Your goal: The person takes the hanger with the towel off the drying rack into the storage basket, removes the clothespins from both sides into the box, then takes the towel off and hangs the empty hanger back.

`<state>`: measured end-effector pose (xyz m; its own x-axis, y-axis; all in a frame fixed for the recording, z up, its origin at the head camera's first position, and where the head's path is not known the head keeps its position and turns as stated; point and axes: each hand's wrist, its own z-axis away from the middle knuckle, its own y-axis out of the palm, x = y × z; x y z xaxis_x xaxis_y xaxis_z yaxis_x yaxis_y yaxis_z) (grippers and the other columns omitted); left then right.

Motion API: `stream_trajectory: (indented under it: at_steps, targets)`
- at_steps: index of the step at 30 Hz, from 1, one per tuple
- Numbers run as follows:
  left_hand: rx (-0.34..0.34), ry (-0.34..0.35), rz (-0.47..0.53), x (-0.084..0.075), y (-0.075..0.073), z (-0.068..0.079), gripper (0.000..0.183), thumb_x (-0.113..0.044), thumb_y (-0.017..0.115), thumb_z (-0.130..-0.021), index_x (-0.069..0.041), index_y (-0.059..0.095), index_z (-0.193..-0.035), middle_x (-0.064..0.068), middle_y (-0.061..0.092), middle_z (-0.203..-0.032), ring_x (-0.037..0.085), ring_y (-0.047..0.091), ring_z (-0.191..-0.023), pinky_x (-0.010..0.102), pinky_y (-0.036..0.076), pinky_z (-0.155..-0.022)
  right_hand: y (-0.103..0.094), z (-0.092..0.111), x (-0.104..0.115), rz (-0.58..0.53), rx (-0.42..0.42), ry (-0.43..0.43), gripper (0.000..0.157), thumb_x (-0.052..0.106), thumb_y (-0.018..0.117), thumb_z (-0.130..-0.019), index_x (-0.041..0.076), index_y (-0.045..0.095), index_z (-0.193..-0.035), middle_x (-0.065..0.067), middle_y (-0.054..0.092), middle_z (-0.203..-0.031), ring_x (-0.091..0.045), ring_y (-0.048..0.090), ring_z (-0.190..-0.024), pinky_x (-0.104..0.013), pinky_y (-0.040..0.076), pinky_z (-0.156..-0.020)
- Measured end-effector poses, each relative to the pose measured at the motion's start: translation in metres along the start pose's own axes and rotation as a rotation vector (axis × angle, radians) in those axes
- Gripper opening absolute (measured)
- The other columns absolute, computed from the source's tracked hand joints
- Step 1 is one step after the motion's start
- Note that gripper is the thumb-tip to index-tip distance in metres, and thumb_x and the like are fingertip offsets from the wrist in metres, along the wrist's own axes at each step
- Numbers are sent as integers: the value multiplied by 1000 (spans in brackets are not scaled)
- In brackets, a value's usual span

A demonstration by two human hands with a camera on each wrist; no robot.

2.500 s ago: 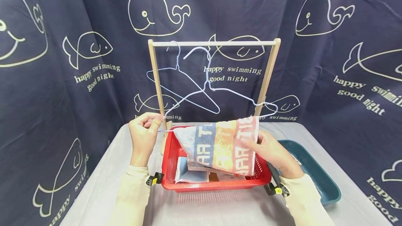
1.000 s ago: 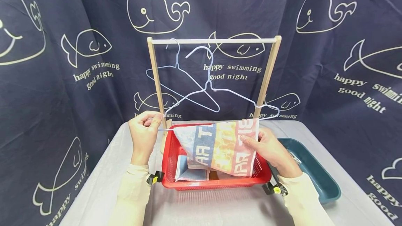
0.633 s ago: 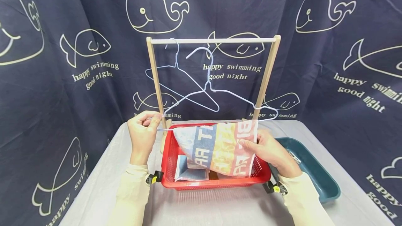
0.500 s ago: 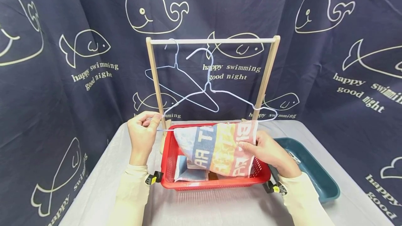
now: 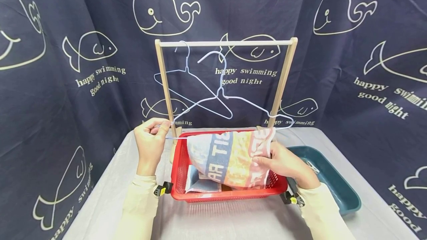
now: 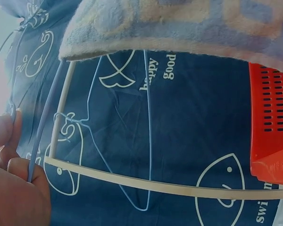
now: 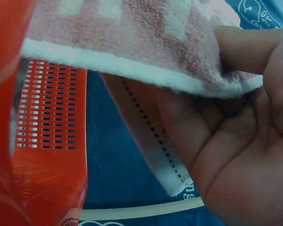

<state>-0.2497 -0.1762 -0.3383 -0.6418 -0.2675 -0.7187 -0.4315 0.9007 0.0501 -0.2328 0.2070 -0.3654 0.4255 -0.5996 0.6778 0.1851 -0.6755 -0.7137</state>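
A pale blue wire hanger [image 5: 221, 84] is held upright over the red basket, its hook clear of the rack's bar. My left hand [image 5: 150, 143] pinches the hanger's left corner between thumb and fingers. Over its lower bar hangs a small towel [image 5: 218, 155] with blue, yellow and pink stripes and lettering. The hanger's left end is bare of cloth. With my right hand [image 5: 288, 162] I pinch the towel's white-edged pink end, thumb in front and fingers behind, as the right wrist view shows. The towel's bottom dips into the basket.
The red basket [image 5: 230, 196] holds more folded cloths [image 5: 201, 185]. Behind it stands a wooden rack [image 5: 283, 77] with a second blue hanger [image 5: 200, 80] on its bar. A teal tray [image 5: 350, 199] sits at the right, partly behind my right forearm.
My right hand has moved slightly down with the towel's pink end, and the towel has slid a little right along the bar. My left hand stays almost in place on the hanger.
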Motion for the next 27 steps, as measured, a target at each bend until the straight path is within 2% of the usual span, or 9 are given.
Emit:
stream_trajectory:
  at_steps: [2,6,9,18,22,24,27]
  targets:
    - [-2,-4,9,0,0,0,8,0,76,-88,-2,79,-81,-10,57,-58,4,40,-49,20,29,-46,0,0,1,31,1,-17,12,19,78,-91,12,74,-82,10,66,-66,-4,58,-59,-25,48,-56]
    - [-4,-11,31,-1,0,-1,8,1,76,-87,-1,79,-80,-9,53,-56,3,37,-48,20,25,-44,0,1,1,75,15,-25,15,21,78,-91,14,71,-80,11,61,-63,-3,53,-57,-25,44,-53]
    - [-5,-10,34,-2,0,-2,8,1,76,-88,-1,79,-80,-9,53,-56,3,36,-48,20,25,-44,1,1,0,93,26,-20,11,22,78,-91,13,73,-91,11,67,-73,-4,58,-66,-26,49,-61]
    - [1,-13,28,-1,0,-1,9,1,75,-89,-1,79,-81,-9,51,-56,3,37,-48,20,25,-44,3,1,-2,78,65,-53,15,22,78,-92,11,74,-101,11,72,-84,-3,63,-74,-27,52,-69]
    - [3,-17,25,0,0,-1,9,1,75,-88,-1,79,-81,-9,52,-56,3,37,-48,20,26,-44,4,0,-4,87,84,-80,9,19,78,-92,12,75,-97,11,71,-82,-3,62,-72,-27,52,-67]
    - [-1,-20,24,1,1,-1,9,2,74,-88,-1,79,-81,-9,52,-56,3,37,-48,20,26,-44,5,0,-4,101,95,-91,5,18,78,-92,14,76,-90,12,69,-76,-2,60,-69,-26,51,-63]
    - [-5,-23,21,1,1,-1,9,3,74,-88,0,79,-80,-9,51,-56,3,36,-49,21,25,-45,6,0,-4,123,107,-88,11,18,78,-91,17,76,-81,13,65,-68,-2,56,-62,-25,47,-57]
